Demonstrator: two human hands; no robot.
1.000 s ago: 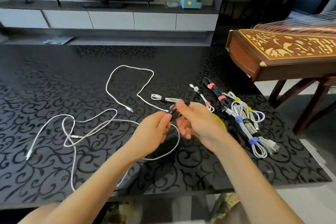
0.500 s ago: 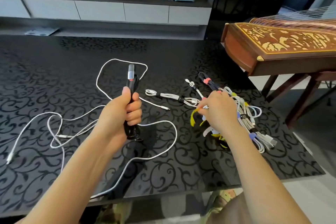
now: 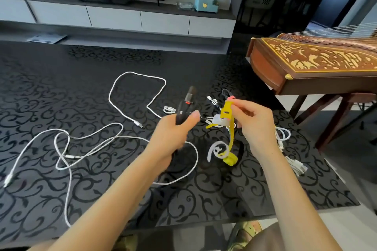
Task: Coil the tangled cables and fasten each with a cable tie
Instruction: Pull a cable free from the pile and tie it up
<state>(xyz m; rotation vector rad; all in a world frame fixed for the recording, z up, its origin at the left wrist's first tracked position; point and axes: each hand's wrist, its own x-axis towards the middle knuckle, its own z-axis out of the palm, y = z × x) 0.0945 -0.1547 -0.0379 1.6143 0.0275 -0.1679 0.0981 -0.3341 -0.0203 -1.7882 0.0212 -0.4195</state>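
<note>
My left hand [image 3: 173,134] grips a folded black cable [image 3: 184,106] upright above the table, its plug end pointing up. My right hand [image 3: 255,124] pinches a yellow cable tie [image 3: 227,111] by its slotted end, and the strap hangs down with a white tie [image 3: 216,149] and more yellow ties clinging to it. Loose white cables [image 3: 85,142] lie tangled on the left of the black patterned table [image 3: 61,91]. Bundled cables fastened with coloured ties [image 3: 285,138] lie behind and right of my right hand, partly hidden by it.
A carved wooden zither [image 3: 314,67] on a stand is close to the table's right edge. A TV cabinet [image 3: 122,18] runs along the far wall. The table's near edge [image 3: 183,228] is just above my knees.
My right hand has lifted from the pile with a yellow tie and other ties dangling from it. My left hand with the black cable has shifted right, toward the right hand.
</note>
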